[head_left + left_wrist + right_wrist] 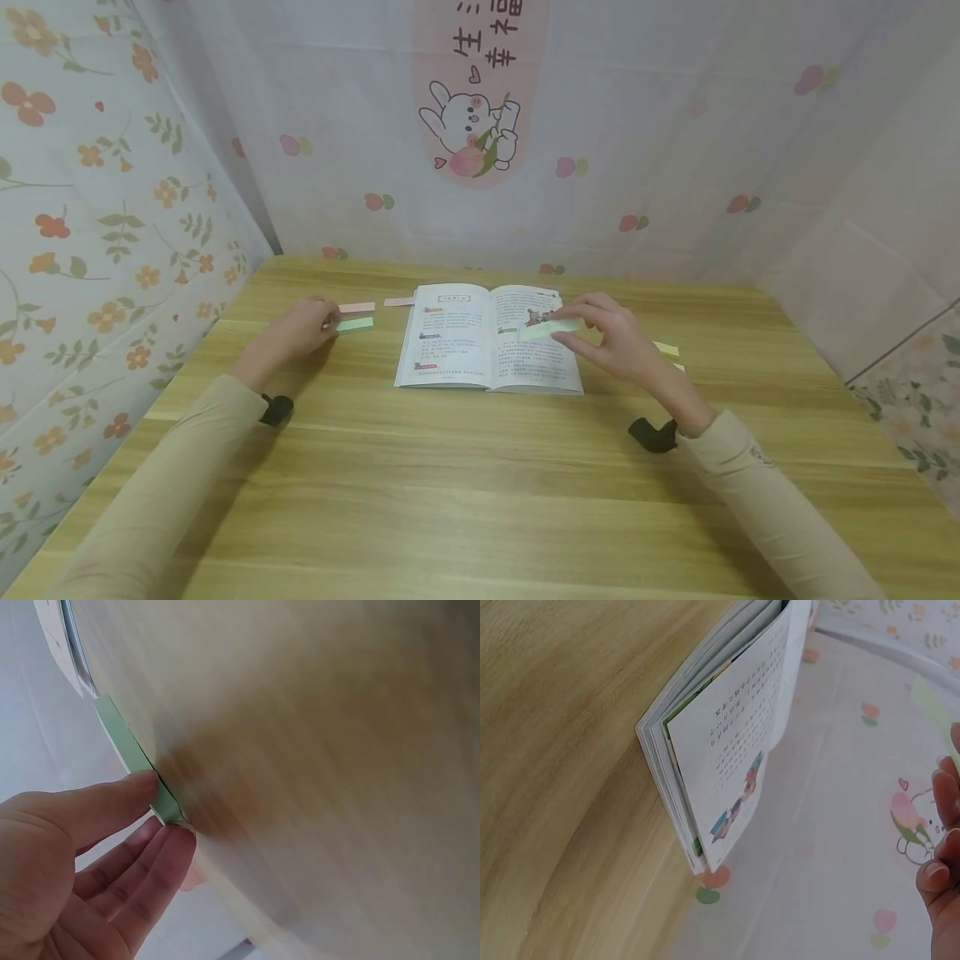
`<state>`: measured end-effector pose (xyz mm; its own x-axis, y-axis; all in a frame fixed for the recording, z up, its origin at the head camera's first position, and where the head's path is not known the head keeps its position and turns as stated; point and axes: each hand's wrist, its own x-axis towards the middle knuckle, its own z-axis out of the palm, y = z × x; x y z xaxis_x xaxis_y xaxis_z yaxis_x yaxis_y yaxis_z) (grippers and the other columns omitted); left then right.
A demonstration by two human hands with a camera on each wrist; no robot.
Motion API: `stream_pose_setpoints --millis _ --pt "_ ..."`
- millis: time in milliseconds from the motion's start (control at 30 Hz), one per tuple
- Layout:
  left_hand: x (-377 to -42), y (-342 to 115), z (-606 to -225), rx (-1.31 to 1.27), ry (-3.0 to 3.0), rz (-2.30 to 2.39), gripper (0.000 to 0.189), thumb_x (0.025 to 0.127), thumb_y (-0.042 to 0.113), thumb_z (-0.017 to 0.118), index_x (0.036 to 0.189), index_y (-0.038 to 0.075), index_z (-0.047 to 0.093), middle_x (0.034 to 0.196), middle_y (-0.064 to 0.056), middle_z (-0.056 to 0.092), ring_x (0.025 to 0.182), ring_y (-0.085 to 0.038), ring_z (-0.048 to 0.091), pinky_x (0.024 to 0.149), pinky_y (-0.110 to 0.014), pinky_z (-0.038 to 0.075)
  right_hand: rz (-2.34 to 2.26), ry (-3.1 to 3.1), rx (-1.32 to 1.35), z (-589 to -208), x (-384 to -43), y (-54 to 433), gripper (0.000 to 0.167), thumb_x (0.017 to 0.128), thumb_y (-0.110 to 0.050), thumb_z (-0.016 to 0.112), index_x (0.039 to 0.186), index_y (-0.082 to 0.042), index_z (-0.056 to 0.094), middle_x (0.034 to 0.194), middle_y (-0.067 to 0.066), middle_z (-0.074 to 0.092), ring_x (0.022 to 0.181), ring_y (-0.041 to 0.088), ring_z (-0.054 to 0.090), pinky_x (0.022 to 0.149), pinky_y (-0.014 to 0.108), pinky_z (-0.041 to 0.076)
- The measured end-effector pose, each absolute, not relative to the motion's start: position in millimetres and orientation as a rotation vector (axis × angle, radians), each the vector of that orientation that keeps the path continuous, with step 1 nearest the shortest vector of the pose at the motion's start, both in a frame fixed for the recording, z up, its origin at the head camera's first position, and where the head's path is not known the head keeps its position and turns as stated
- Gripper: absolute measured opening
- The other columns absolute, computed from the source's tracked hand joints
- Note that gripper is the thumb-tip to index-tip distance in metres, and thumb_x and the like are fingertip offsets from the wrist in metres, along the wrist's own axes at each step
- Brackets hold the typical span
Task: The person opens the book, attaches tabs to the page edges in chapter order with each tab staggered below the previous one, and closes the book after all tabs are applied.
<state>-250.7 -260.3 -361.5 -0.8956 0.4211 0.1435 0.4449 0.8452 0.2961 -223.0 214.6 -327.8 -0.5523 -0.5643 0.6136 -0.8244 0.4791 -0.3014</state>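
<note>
My left hand (300,327) pinches one end of a green sticky-note pad (124,735) at the table's left, thumb on top and fingertips at the end. Just behind that pad lies a pink sticky-note pad (358,307). An open book (450,350) with printed pages lies at the middle of the table. Over its right page, my right hand (613,335) holds a pale green sticky note (542,328) between thumb and fingers. The same pale note (930,705) shows at the right edge of the right wrist view, where most of the hand is cut off.
A pale pink strip (397,302) sits at the book's upper left edge. Beside the right forearm, yellow sticky notes (667,350) are partly hidden. The wooden table (465,483) meets a printed curtain (645,150) at the back, with floral cloth (90,208) on the left.
</note>
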Motion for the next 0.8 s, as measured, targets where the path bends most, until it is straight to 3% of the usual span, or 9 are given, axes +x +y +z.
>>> stream_pose_setpoints --millis 200,500,800 --pt "-249 -259 -359 -0.672 -2.959 -0.481 0.016 0.091 -0.004 0.067 0.105 -0.011 0.063 0.099 -0.028 0.061 0.092 -0.042 0.061 0.082 -0.053 0.053 0.798 -2.305 1.146 -327 -226 217 0.026 0.083 -0.003 0.081 0.109 -0.005 0.075 0.108 0.008 0.069 0.101 0.024 0.061 0.075 0.033 0.047" --pt "-247 -243 -351 -0.631 -2.924 -0.427 0.03 0.096 0.005 0.065 0.121 -0.011 0.061 0.118 -0.034 0.058 0.103 -0.046 0.06 0.088 -0.056 0.052 0.786 -2.322 1.128 -326 -235 222 0.025 0.084 -0.004 0.08 0.108 -0.001 0.074 0.106 0.012 0.069 0.088 0.029 0.057 0.069 0.031 0.045" --pt "-246 -212 -345 -0.653 -2.921 -0.462 0.034 0.099 0.011 0.061 0.128 -0.006 0.06 0.127 -0.029 0.055 0.109 -0.042 0.058 0.093 -0.055 0.05 0.744 -2.407 1.042 -325 -244 229 0.026 0.086 -0.004 0.079 0.111 0.0 0.074 0.101 0.011 0.067 0.083 0.021 0.049 0.068 0.033 0.041"
